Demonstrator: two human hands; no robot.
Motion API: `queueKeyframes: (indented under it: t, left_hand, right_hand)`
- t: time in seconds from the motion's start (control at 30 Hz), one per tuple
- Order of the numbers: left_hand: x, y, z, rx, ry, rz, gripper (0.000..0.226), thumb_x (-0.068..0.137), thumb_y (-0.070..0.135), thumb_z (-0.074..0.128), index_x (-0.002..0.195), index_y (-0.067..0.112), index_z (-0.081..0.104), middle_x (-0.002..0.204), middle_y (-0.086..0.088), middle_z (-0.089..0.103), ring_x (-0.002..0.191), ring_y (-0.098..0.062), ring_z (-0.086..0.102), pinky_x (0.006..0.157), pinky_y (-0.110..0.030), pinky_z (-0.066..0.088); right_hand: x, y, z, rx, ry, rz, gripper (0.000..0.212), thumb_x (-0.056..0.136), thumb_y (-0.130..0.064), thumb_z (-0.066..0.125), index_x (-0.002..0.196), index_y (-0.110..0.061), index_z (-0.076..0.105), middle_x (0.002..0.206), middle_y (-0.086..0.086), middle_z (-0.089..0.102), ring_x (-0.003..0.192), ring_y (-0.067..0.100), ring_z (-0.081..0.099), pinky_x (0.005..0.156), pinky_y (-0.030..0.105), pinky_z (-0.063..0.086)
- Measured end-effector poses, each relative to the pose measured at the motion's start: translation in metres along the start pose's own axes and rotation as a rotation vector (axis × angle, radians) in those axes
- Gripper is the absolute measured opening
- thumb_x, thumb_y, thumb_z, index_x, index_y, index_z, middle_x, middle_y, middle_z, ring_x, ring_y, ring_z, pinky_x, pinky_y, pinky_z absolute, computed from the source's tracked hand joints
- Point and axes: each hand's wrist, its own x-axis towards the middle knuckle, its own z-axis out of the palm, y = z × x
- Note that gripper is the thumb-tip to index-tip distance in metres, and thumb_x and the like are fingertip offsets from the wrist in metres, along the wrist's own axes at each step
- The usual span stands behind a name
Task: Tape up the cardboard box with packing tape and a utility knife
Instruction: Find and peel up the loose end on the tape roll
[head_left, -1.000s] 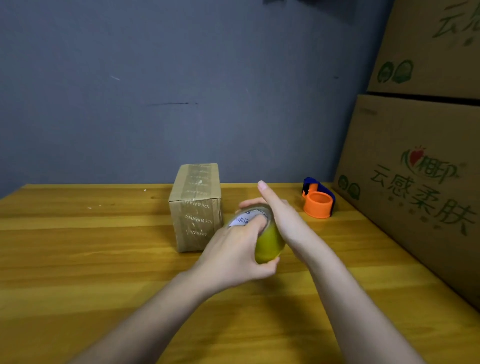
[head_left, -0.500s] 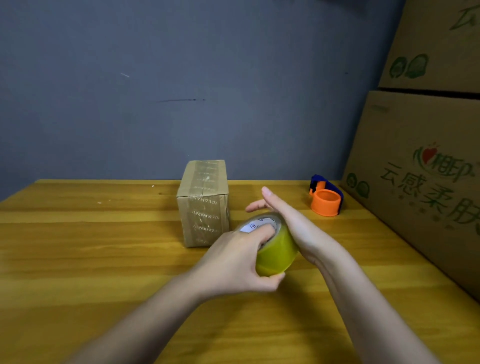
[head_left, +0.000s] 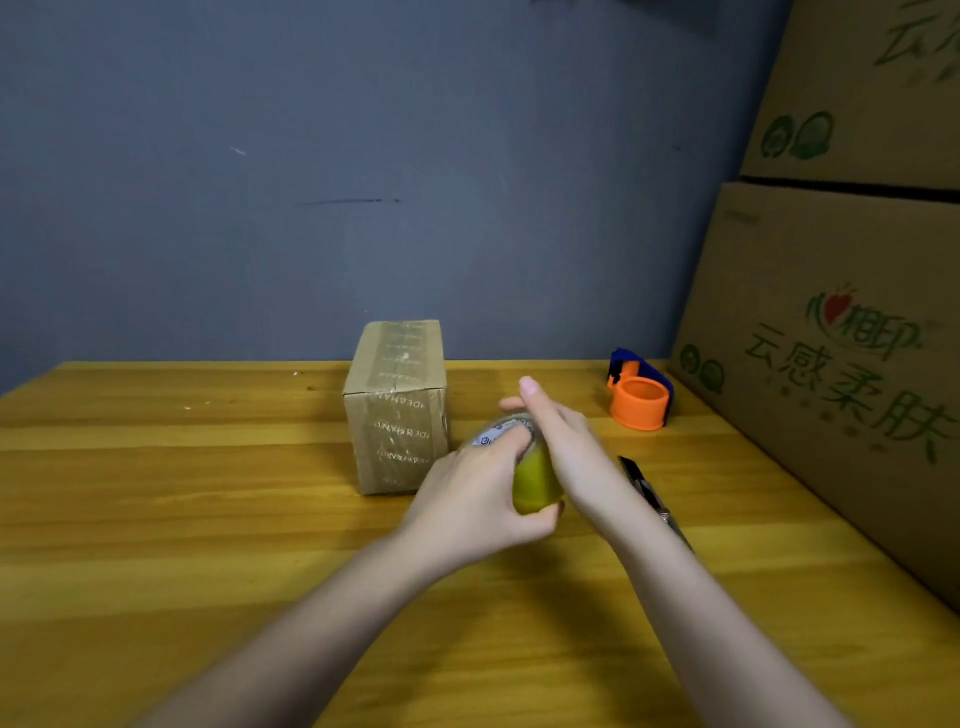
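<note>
A small cardboard box (head_left: 396, 415) with printed tape over its top and front stands on the wooden table (head_left: 156, 519). Just right of it my left hand (head_left: 470, 501) grips a yellowish roll of packing tape (head_left: 532, 480) from the near side, thumb under it. My right hand (head_left: 569, 452) lies flat against the roll's right side, fingers straight and pointing away. A dark utility knife (head_left: 647, 488) lies on the table behind my right forearm, partly hidden.
An orange and blue tape dispenser (head_left: 639, 397) sits at the back right of the table. Large printed cartons (head_left: 841, 322) are stacked along the right edge. A grey wall closes the back.
The roll and both hands stay in nearly the same grip. The view has shifted slightly, and the utility knife now shows behind my right forearm.
</note>
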Motion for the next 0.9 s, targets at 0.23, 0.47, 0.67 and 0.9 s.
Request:
queueKeyframes:
  t: [0.23,0.47,0.67,0.9]
  left_hand:
    - [0.002,0.001,-0.004,0.197,0.002,0.106,0.041,0.074,0.049,0.060,0.099,0.018,0.049,0.088,-0.003,0.065,0.081,-0.027,0.061,0.063,-0.033,0.045]
    - [0.002,-0.002,-0.006,0.333,-0.085,0.300,0.044,0.079,0.051,0.056,0.107,0.017,0.052,0.082,-0.002,0.066,0.066,-0.018,0.055,0.056,-0.026,0.036]
    - [0.009,-0.005,0.005,0.418,-0.101,0.280,0.053,0.080,0.052,0.057,0.119,0.018,0.049,0.104,-0.006,0.068,0.097,-0.027,0.063,0.086,-0.031,0.041]
    - [0.030,0.008,0.002,0.289,-0.267,0.164,0.047,0.089,0.047,0.048,0.126,0.021,0.043,0.121,-0.006,0.059,0.110,-0.028,0.054,0.094,-0.032,0.037]
  right_hand:
    - [-0.002,-0.012,-0.011,0.169,-0.115,0.104,0.058,0.094,-0.054,0.036,0.104,-0.010,0.072,0.100,0.013,0.074,0.092,0.019,0.070,0.077,0.020,0.055]
    - [-0.001,0.002,-0.023,0.251,-0.292,0.239,0.054,0.087,-0.060,0.046,0.103,-0.015,0.072,0.100,0.006,0.075,0.096,0.018,0.069,0.094,0.032,0.050]
    - [0.006,0.019,-0.015,0.418,-0.054,0.253,0.035,0.096,-0.015,0.037,0.108,-0.010,0.070,0.111,0.017,0.070,0.096,0.024,0.066,0.085,0.032,0.052]
    - [0.021,0.025,-0.028,0.443,-0.026,0.343,0.033,0.096,-0.017,0.037,0.110,-0.009,0.066,0.099,0.011,0.069,0.088,0.023,0.063,0.084,0.032,0.050]
